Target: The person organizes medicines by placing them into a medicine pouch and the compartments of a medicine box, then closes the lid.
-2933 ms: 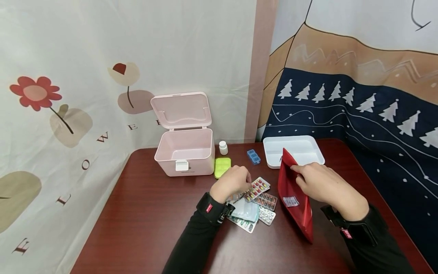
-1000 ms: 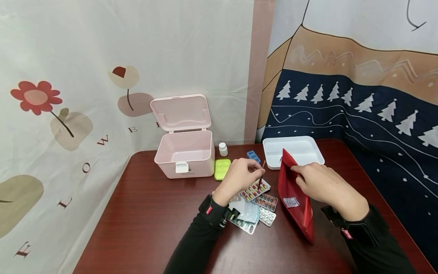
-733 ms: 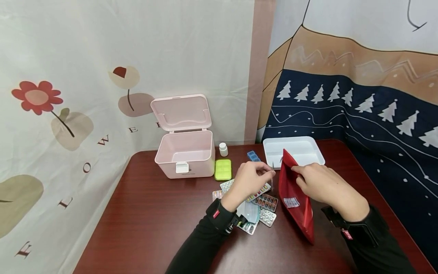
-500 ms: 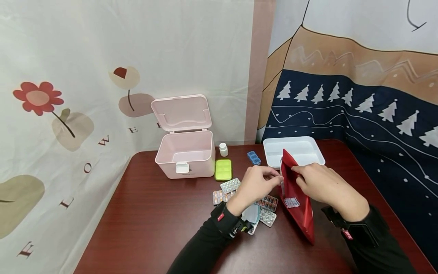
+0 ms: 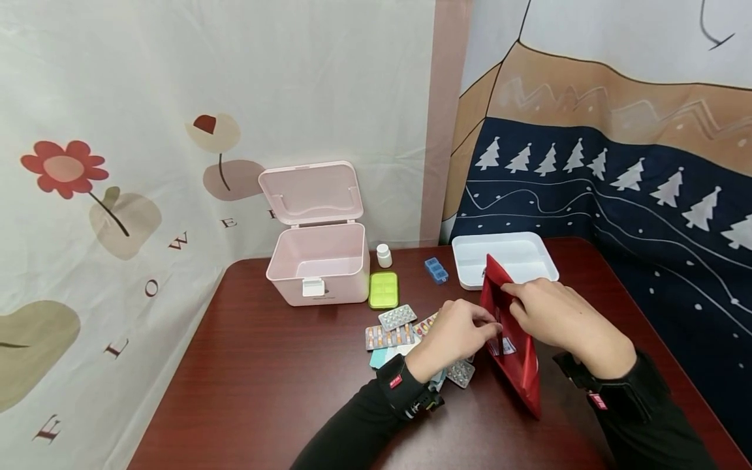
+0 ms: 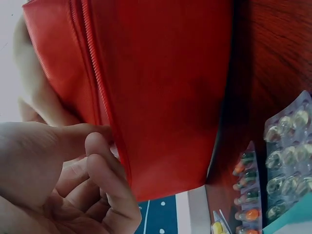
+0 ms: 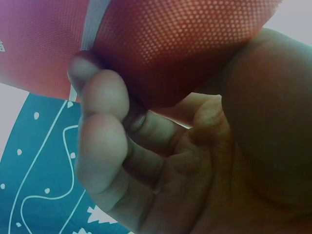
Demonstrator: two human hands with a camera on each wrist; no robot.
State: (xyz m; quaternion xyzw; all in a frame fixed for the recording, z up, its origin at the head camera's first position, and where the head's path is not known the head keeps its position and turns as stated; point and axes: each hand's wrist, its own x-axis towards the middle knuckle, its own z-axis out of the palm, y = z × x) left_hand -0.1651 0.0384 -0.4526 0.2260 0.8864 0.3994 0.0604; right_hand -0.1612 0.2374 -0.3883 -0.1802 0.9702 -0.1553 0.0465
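My left hand (image 5: pixel 455 334) pinches a slim metal tool (image 5: pixel 501 341), possibly tweezers, at the mouth of a red zip pouch (image 5: pixel 521 375). The tool hangs upright, its lower part inside the opening. My right hand (image 5: pixel 566 326) grips the pouch's right edge, fingers curled over the rim, and holds the mouth apart. In the left wrist view, the fingertips reach the zipped rim of the pouch (image 6: pixel 165 97), and the tool is mostly hidden. Under and beside the left hand lie several blister packs (image 5: pixel 390 337) and a pale blue packet (image 5: pixel 378 358), partly covered.
A pink box (image 5: pixel 346 287) with its lid raised stands at the back left. Near it are a white bottle (image 5: pixel 384 256), a lime green pill case (image 5: pixel 383 291) and a blue pill case (image 5: pixel 436 270). A white tray (image 5: pixel 531 253) sits behind the pouch.
My left hand has lifted the slim tool off the blister packs and carried it right to the pouch's mouth, then lowered it there. My right hand and the pouch stay almost in place.
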